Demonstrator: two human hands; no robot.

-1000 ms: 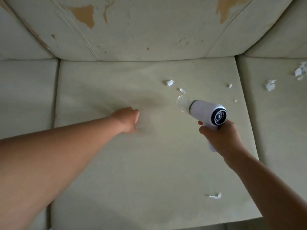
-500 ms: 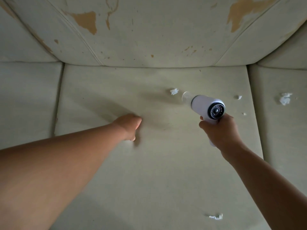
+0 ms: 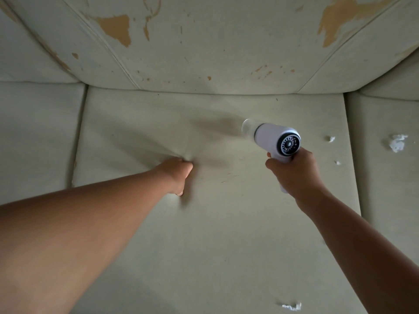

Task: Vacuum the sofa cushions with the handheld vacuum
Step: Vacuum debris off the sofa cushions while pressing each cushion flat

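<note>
On the seat cushion (image 3: pixel 215 223), left hand (image 3: pixel 176 175) fisted in fabric; beside it, right hand (image 3: pixel 294 175) gripping vacuum (image 3: pixel 274 138).

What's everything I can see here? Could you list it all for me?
handheld vacuum: one, white with a clear nozzle, held over the middle seat cushion, nozzle pointing toward the backrest
middle seat cushion: one, pale greenish-beige, centre of view
side seat cushions: two, same colour, left and right
back cushions: pale, with orange-brown patches where the surface has peeled, across the top
white scraps: two small on the middle cushion's right side, one near its front edge, one larger on the right cushion
left hand: closed, pinching the middle cushion's fabric
right hand: grip closed on the vacuum's handle
</note>
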